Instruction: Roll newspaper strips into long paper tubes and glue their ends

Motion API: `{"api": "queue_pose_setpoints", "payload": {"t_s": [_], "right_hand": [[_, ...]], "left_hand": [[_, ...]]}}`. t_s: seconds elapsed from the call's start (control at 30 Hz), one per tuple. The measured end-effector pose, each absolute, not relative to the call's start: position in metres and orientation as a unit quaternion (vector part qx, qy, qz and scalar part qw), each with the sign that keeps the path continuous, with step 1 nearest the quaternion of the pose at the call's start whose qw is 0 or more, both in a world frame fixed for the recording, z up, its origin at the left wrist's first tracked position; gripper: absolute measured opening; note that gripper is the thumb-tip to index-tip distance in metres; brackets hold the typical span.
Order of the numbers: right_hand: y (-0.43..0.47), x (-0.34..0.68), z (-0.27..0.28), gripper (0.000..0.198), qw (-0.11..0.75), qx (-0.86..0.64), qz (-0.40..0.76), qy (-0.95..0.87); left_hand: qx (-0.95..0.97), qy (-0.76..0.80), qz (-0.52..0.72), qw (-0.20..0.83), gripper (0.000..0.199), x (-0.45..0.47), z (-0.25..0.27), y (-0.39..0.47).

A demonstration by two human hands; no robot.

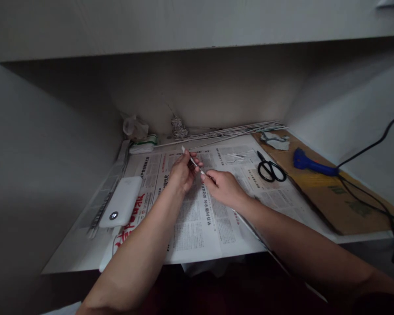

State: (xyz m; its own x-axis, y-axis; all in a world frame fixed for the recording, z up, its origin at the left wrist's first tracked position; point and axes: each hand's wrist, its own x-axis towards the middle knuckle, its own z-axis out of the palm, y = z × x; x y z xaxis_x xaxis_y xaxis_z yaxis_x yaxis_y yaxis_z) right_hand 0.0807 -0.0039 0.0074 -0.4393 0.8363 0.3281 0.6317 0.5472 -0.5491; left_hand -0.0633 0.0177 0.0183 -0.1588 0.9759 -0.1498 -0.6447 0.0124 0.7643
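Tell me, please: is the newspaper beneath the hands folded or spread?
Spread: the newspaper lies flat, printed columns showing across a wide area.

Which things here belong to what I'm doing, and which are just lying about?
Likely part of the job:
- thin white stick, in the left hand and right hand
- long thin white sticks at the back
- black-handled scissors
- blue corded glue gun

Probably just lying about:
- white rectangular power bank
- crumpled translucent plastic bag
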Motion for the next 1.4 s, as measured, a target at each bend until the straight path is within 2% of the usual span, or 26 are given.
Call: {"api": "queue_pose_setpoints", "payload": {"t_s": [0.4, 0.47, 0.6, 0.7, 0.77, 0.93, 1.03, 1.23, 1.3, 1.4], "right_hand": [[0.000, 0.083, 0.010, 0.027, 0.307, -0.445, 0.207, -0.816], [0.000, 0.082, 0.009, 0.031, 0.306, -0.431, 0.307, -0.791], [0.001, 0.079, 0.005, 0.036, 0.259, -0.323, 0.692, -0.591], [-0.001, 0.077, 0.005, 0.033, 0.230, -0.232, 0.812, -0.484], [-0.003, 0.075, 0.004, 0.034, 0.241, -0.250, 0.792, -0.502], [0.000, 0.073, 0.001, 0.037, 0.340, -0.346, 0.637, -0.598], [0.004, 0.074, -0.001, 0.034, 0.347, -0.345, 0.653, -0.578], [0.006, 0.078, 0.000, 0.025, 0.265, -0.223, 0.833, -0.432], [0.006, 0.077, 0.001, 0.027, 0.268, -0.237, 0.818, -0.450], [0.005, 0.075, 0.001, 0.037, 0.323, -0.317, 0.714, -0.535]], "left_hand": [[0.223, 0.367, 0.665, 0.611, 0.027, -0.064, 0.018, 0.018], [0.220, 0.363, 0.669, 0.611, 0.028, -0.064, 0.020, 0.018], [0.188, 0.323, 0.662, 0.650, 0.027, -0.065, 0.024, 0.016], [0.172, 0.283, 0.657, 0.677, 0.026, -0.067, 0.027, 0.016], [0.178, 0.284, 0.660, 0.673, 0.027, -0.068, 0.027, 0.017], [0.212, 0.338, 0.660, 0.636, 0.024, -0.066, 0.021, 0.017], [0.232, 0.343, 0.639, 0.648, 0.024, -0.063, 0.019, 0.016], [0.232, 0.337, 0.622, 0.668, 0.024, -0.063, 0.018, 0.016], [0.240, 0.333, 0.622, 0.666, 0.024, -0.063, 0.017, 0.016], [0.264, 0.337, 0.623, 0.655, 0.024, -0.061, 0.014, 0.016]]}}
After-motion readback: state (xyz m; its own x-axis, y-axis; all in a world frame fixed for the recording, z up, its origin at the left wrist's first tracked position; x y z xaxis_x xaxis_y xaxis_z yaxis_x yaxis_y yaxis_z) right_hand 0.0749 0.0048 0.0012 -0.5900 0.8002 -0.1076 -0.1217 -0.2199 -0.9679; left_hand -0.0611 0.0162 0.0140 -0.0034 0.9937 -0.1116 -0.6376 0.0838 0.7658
